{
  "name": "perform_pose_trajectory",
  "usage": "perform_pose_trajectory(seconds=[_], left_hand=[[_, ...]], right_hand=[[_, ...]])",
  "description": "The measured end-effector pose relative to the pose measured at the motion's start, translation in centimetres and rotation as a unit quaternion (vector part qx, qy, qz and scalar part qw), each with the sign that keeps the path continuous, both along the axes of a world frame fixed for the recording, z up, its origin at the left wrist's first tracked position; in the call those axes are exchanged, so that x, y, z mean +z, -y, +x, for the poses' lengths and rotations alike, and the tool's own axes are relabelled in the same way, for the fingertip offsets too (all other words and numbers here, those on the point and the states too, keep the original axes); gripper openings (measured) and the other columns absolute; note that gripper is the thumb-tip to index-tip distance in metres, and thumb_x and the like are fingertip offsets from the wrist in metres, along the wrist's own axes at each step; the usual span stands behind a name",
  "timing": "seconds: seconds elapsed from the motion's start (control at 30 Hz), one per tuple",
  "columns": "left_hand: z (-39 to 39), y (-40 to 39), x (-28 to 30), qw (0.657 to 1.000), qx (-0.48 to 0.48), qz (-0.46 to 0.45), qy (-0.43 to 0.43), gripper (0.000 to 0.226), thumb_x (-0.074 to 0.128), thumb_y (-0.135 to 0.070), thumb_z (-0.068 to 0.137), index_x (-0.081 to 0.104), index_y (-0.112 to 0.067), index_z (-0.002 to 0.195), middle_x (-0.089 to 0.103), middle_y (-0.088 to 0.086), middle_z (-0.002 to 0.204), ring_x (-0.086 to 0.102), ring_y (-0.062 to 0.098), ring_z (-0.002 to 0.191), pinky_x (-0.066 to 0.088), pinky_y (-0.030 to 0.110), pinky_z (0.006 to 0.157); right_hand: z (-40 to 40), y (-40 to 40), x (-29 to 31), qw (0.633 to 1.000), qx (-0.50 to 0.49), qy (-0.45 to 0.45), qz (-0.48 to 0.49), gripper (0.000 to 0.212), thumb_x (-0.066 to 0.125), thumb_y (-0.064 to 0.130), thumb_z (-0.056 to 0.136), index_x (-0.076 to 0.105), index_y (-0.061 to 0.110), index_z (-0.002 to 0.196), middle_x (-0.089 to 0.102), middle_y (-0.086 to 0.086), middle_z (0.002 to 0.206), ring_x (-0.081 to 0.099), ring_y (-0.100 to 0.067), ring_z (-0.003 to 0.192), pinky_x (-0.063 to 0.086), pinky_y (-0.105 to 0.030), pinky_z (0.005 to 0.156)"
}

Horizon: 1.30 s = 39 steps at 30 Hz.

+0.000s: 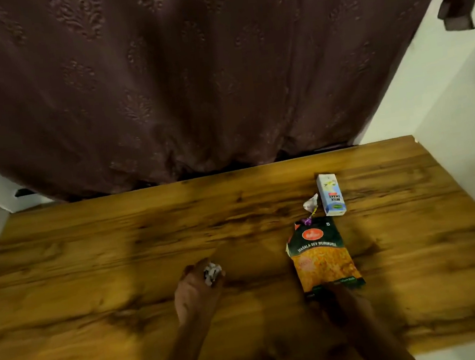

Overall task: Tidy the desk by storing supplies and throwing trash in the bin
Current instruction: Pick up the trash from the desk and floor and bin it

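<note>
Left hand (197, 289) curled around a crumpled paper ball (212, 273) just above the desk (90, 257). Right hand (342, 298) at the near edge of the snack packet (322, 256) (grip too dark to tell). Beyond lie a small wrapper (311, 203) and milkshake carton (331, 194). Lifting the packet by one edge could spill any leftovers.

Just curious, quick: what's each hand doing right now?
Left hand: holds crumpled paper.
Right hand: on the snack packet; grip cannot be told.
</note>
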<state>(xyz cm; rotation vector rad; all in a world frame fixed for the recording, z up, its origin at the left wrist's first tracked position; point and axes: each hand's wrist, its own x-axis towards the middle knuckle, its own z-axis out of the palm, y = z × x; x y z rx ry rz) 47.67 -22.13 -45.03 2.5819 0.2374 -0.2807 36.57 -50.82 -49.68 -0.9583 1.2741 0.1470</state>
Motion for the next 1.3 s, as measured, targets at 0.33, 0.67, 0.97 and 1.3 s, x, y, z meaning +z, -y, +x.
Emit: perform_pose_trajectory(seconds=[0.33, 0.67, 0.97, 1.3], left_hand=[[-2.5, 2.2, -0.5, 0.992, -0.044, -0.12, 0.014, 0.044, 0.076, -0.062, 0.079, 0.073, -0.042, 0.118, 0.075, -0.01, 0.112, 0.072, 0.009, 0.095, 0.062, 0.033, 0.076], [-7.9, 3.5, 1.4, 0.975, -0.125, -0.183, 0.009, 0.043, 0.078, -0.061, 0.078, 0.074, -0.041, 0.116, 0.076, -0.011, 0.111, 0.07, 0.013, 0.103, 0.046, 0.018, 0.069], [-16.8, 8.1, 1.1, 0.92, -0.257, -0.29, -0.059, 0.034, 0.088, -0.029, 0.078, 0.079, -0.021, 0.11, 0.077, -0.006, 0.105, 0.071, 0.005, 0.092, 0.055, 0.01, 0.074], [-27.2, 14.8, 1.1, 0.873, -0.388, -0.277, -0.105, 0.028, 0.087, -0.033, 0.078, 0.078, -0.032, 0.105, 0.074, -0.018, 0.089, 0.066, -0.014, 0.08, 0.051, 0.008, 0.059]], right_hand=[[-4.4, -1.5, 2.7, 0.998, 0.006, 0.024, -0.056, 0.02, 0.078, 0.015, 0.084, 0.072, -0.001, 0.095, 0.072, -0.021, 0.072, 0.062, -0.026, 0.053, 0.047, -0.028, 0.047], [-14.2, -6.4, 7.0, 0.99, -0.072, 0.119, -0.029, 0.018, 0.063, 0.009, 0.096, 0.067, -0.001, 0.11, 0.074, -0.019, 0.087, 0.05, -0.017, 0.053, 0.033, -0.024, 0.043], [-27.0, -8.0, 8.4, 0.972, -0.185, 0.138, -0.039, 0.025, 0.065, 0.012, 0.095, 0.063, -0.003, 0.115, 0.073, -0.009, 0.083, 0.045, -0.015, 0.053, 0.027, -0.024, 0.046], [-39.0, -6.2, 7.6, 0.943, -0.31, 0.114, -0.029, 0.03, 0.065, 0.006, 0.094, 0.058, -0.005, 0.122, 0.07, -0.01, 0.083, 0.044, -0.015, 0.05, 0.024, -0.024, 0.045]])
